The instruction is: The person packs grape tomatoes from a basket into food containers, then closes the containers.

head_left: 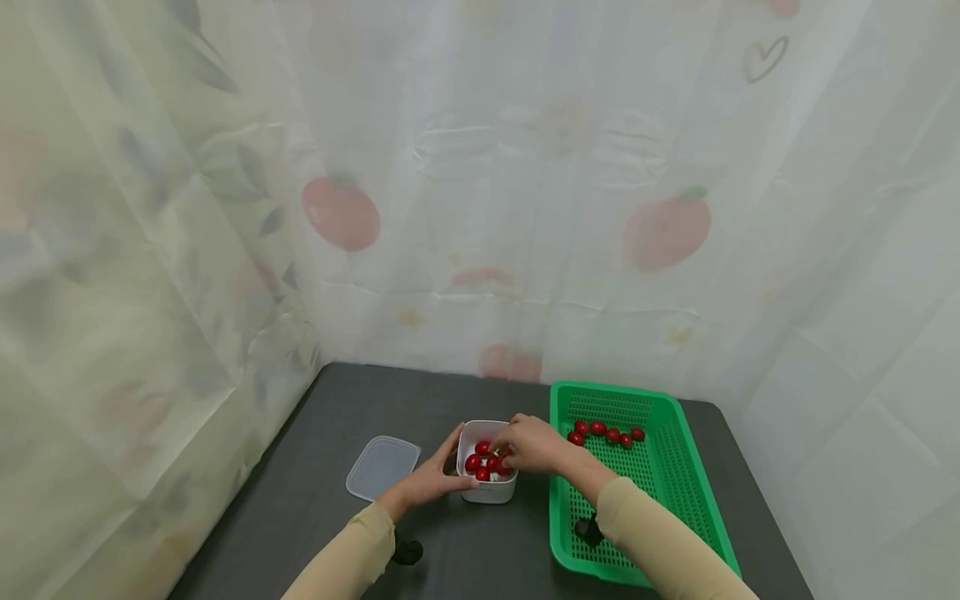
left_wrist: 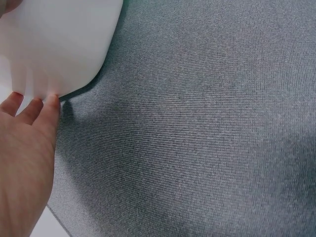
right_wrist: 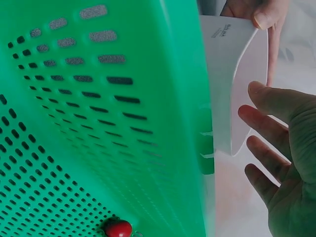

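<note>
A white plastic container [head_left: 487,493] stands on the dark table with several red cherry tomatoes [head_left: 472,462] inside. My left hand [head_left: 429,482] holds the container from its left side, thumb along the near rim; in the left wrist view, fingertips [left_wrist: 53,100] press against its wall. Over the container's right side hovers my right hand [head_left: 534,444]. In the right wrist view that hand [right_wrist: 291,143] has its thumb and fingers spread at the container's mouth, with nothing seen between them. It partly hides the tomatoes in the head view.
To the right lies a green perforated basket [head_left: 686,492], with several cherry tomatoes [head_left: 597,427] toward its far end. A translucent lid [head_left: 382,468] rests flat left of the container. Printed curtains hang behind the table and along both sides.
</note>
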A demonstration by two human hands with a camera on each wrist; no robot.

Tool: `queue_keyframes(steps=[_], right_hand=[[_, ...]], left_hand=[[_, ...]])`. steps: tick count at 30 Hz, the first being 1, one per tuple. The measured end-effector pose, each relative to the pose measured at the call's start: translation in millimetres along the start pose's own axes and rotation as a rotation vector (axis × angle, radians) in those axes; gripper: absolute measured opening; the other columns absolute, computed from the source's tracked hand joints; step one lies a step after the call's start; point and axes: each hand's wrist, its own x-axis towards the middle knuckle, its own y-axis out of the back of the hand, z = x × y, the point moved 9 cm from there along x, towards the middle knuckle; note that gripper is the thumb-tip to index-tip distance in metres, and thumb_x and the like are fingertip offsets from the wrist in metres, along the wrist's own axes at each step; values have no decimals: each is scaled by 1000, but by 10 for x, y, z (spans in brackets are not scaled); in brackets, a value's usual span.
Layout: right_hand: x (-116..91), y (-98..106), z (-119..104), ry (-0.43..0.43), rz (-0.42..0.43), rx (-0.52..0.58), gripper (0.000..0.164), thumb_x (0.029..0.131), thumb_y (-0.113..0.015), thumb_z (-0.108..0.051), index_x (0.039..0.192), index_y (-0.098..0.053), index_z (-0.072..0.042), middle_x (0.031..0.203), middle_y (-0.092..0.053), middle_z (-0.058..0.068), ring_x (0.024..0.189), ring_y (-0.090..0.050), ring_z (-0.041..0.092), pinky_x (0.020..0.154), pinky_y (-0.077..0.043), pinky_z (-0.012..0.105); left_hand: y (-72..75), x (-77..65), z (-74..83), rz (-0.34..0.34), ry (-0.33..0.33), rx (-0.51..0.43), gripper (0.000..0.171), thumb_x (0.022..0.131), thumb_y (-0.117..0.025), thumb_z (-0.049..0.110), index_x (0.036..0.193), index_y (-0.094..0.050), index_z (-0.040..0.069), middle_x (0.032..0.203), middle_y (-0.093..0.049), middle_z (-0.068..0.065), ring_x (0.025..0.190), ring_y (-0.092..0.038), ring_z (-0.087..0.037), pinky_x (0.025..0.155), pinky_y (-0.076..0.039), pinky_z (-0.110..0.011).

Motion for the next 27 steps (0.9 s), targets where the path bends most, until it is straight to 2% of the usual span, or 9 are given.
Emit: queue_keyframes(steps=[5,9,13,16,21,27], right_hand=[[-64,106,49,-15,36,-20,21,93,-76,-22,114,-80,-26,102,-73,-12,105,-56,18,86,-52,38],[-145,230,86,-1,77,-27,21,95,-74,-23,116,-79,-23,108,-74,-5,107,-56,19,87,-52,40],[-237,366,182,-5,126,-12,24,95,-76,-21,119,-78,-20,113,-74,-3,110,-57,21,90,-51,42],[-325,478,295,-28,163,15,27,94,-77,-18,121,-76,-19,116,-73,-3,116,-56,24,93,-50,44],[-505,639,549,-125,193,75,28,96,-74,-18,124,-74,-21,118,-71,-3,126,-52,28,96,-48,47],[-694,705,834,-209,226,101,29,96,-74,-18,125,-75,-17,120,-71,0,125,-52,31,92,-50,49]], left_hand=[[10,19,-20,4,-1,-5,104,95,-74,21,166,2,21,168,-15,-17,147,-29,-45,112,-36,-55],[14,26,-21,9,0,-1,106,94,-76,22,166,3,21,168,-14,-16,148,-26,-45,112,-35,-57],[7,22,-13,11,5,-2,108,93,-77,25,166,3,21,168,-15,-15,149,-26,-44,113,-34,-56],[7,19,-8,11,1,0,107,93,-77,25,166,2,21,168,-15,-15,149,-26,-43,113,-34,-56],[7,14,0,6,-12,6,108,93,-77,24,166,3,19,168,-15,-17,149,-25,-44,113,-34,-56],[8,8,0,11,-9,16,109,92,-78,24,166,3,18,168,-14,-17,150,-24,-45,113,-33,-57]])
